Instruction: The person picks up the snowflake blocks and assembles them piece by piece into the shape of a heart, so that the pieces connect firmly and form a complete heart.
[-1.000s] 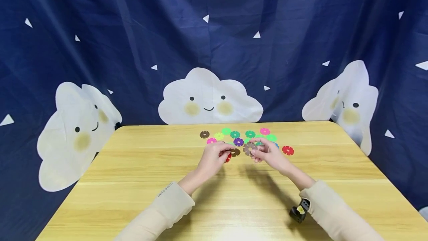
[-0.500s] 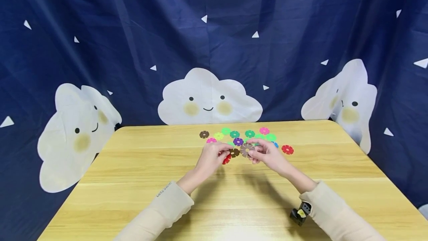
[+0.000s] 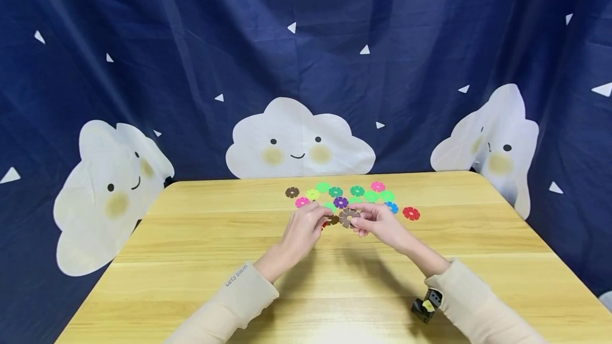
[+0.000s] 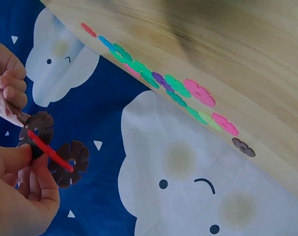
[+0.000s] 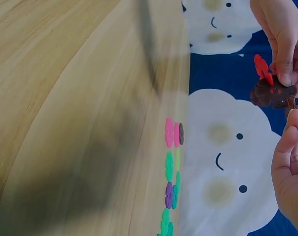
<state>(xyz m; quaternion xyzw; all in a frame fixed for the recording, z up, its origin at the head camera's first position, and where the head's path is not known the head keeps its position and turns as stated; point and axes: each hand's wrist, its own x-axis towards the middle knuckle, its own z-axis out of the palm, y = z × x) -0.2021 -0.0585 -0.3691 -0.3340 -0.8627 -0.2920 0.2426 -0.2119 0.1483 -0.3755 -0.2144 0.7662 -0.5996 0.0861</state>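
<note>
Slotted plastic flower discs are in both hands, held above the table. My left hand [image 3: 300, 228] pinches a joined cluster: a red disc [image 4: 60, 161], seen edge-on in the left wrist view, crosses brown discs [image 4: 78, 169]. In the right wrist view, the cluster's red disc [image 5: 261, 68] stands up from the brown part. My right hand [image 3: 382, 227] holds a single brown disc [image 3: 348, 217] between thumb and fingers. The edge of this disc comes right up to the cluster, and the fingers partly hide both.
Several loose discs lie on the wooden table [image 3: 201, 259] beyond the hands, among them a purple disc [image 3: 340, 203], a blue disc [image 3: 391, 207], a red loose disc [image 3: 411, 213] and a far-left brown disc [image 3: 292, 192]. A dark blue curtain [image 3: 411, 68] hangs behind. A black wrist camera [image 3: 425, 307] sits below the right sleeve.
My right hand has moved left and slightly down, bringing its brown disc up to the cluster. My left hand has turned a little, hiding more of the red disc.
</note>
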